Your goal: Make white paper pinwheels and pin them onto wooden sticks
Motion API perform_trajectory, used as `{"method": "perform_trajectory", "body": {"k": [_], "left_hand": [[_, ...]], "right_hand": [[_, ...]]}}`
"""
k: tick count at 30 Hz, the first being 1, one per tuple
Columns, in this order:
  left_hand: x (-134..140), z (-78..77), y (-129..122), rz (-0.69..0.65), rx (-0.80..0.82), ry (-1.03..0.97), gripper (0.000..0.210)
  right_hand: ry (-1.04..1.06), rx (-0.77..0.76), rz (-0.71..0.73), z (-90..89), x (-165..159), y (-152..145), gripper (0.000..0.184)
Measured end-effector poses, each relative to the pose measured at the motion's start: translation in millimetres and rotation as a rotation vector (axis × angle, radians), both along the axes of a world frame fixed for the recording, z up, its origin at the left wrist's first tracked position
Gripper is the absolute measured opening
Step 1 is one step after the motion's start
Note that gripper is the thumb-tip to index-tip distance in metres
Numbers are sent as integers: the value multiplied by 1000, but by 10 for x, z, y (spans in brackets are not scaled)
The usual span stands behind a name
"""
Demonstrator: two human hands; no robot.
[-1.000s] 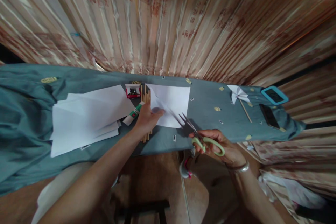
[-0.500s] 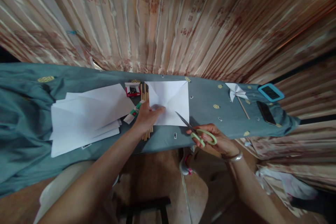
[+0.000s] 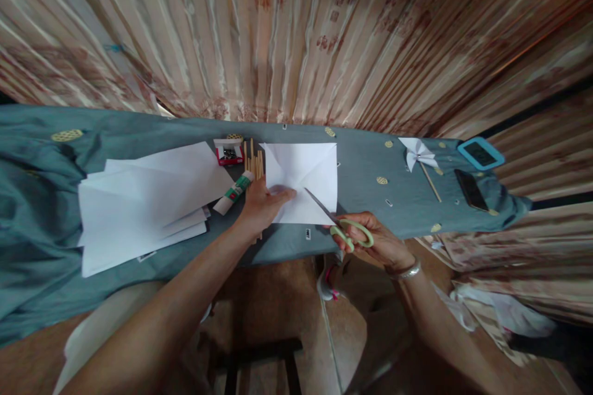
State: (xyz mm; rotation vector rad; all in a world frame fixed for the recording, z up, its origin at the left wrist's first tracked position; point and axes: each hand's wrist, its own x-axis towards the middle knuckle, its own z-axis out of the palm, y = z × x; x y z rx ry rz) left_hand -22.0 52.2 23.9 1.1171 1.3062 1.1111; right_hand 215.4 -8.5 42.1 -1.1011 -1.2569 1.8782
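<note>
A square white sheet of paper (image 3: pixel 315 163) with diagonal creases lies in front of me, slit along at least one corner. My left hand (image 3: pixel 263 205) grips its left edge, thumb on top and the other fingers out of sight beneath. In my right hand (image 3: pixel 370 236) is a pair of scissors (image 3: pixel 348 233) with pale green handles. Their blades look nearly closed and reach over the sheet's lower right corner, with the tip near its middle. Beside my left hand lie a green and white glue stick (image 3: pixel 235 192) and several wooden sticks (image 3: pixel 252 157), partly under the sheet.
A stack of white paper (image 3: pixel 143 203) covers the table's left part. A small red box of pins (image 3: pixel 230 153) stands open behind the glue stick. To the right are a paper pinwheel (image 3: pixel 419 155) on a stick, a phone (image 3: pixel 471 189) and a blue-framed device (image 3: pixel 480 153).
The scissors have moved slightly left, with their tip closer to the sheet's middle. My left thumb stays on the sheet. The view has shifted a little.
</note>
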Motion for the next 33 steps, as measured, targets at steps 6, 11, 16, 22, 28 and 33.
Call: {"method": "perform_trajectory", "body": {"k": [6,11,16,22,28,33], "left_hand": [[-4,1,-21,5,0,-22,20],[2,-27,-13,31,-22,-74,21],[7,-66,-5,28,-49,-137,26],[3,-96,3,21,-34,-158,30],[-9,-99,-5,14,-27,-145,29],[-5,-56,-28,11,-16,-116,26]], "right_hand": [[16,1,1,-32,3,1,42],[33,9,-3,-46,2,3,38],[17,8,-9,-33,0,-6,35],[16,10,-7,-54,10,-8,37],[-6,21,2,-43,6,-3,41],[-1,19,0,-48,11,0,41]]}}
